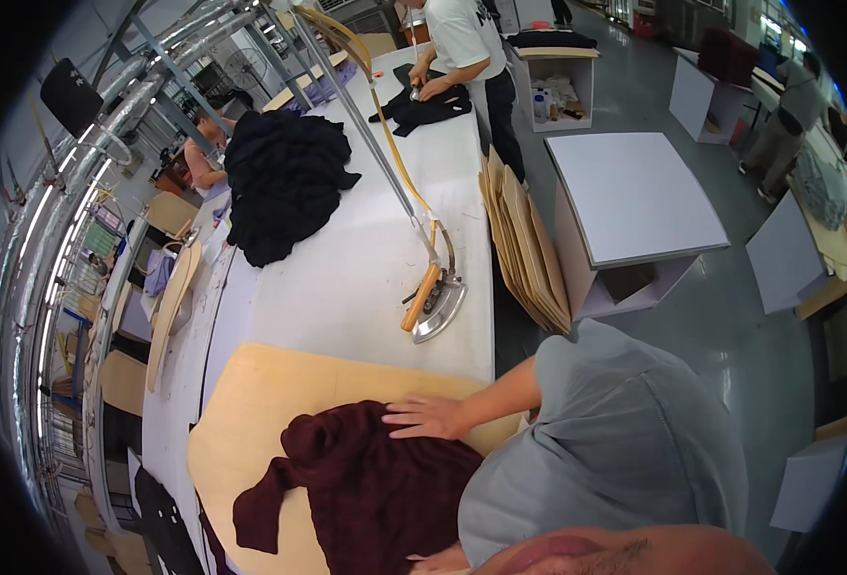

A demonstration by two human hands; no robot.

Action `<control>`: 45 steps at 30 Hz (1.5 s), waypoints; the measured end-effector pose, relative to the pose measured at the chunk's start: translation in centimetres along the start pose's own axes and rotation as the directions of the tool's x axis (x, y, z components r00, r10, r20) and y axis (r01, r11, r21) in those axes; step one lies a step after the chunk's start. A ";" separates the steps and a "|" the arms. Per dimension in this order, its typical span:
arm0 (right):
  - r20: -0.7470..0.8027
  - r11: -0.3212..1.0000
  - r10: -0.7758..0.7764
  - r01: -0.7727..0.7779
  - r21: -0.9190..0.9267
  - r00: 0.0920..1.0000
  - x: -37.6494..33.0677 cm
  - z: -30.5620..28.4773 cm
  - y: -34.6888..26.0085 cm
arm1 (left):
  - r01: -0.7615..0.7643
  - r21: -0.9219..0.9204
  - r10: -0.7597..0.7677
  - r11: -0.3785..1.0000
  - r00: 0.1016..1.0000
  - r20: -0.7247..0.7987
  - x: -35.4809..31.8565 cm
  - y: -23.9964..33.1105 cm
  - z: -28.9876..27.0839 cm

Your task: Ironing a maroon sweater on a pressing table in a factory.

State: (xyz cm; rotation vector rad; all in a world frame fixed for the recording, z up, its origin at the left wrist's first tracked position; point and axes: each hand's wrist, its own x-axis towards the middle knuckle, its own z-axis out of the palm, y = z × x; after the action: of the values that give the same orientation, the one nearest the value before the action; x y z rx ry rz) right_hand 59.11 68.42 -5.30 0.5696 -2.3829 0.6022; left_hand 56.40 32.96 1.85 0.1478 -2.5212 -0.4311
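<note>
A dark maroon knit garment (385, 479) lies on a tan board (261, 383), one sleeve (263, 508) folded out to the left. My right hand (430, 418) rests flat on the garment's upper edge with its fingers spread. Low in the picture, my left hand (440, 559) lies at the garment's lower edge. Its fingers look stretched out, and part of this hand is cut off by the frame. Beyond the board, a steam iron (433, 305) with a wooden handle stands on the white table (366, 278), its hose running up along a metal pole.
A heap of black garments (285, 177) lies farther along the table. At the far end a co-worker (467, 48) handles a black garment (428, 107). Several boards (524, 249) lean on the table's right side, beside a white cabinet (634, 196). Another person (203, 158) sits at the left.
</note>
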 end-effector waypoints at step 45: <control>-0.120 0.992 -0.039 0.053 0.113 0.992 22.2 -3.7 2.5 | -0.117 -0.179 0.113 0.977 0.993 -0.036 9.2 -3.8 -5.7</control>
State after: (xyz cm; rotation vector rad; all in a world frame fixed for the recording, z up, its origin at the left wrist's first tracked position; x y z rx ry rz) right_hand 43.41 66.87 10.97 0.6203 -2.2297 0.7372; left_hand 51.97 26.05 9.80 -0.0622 -2.4357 -0.6043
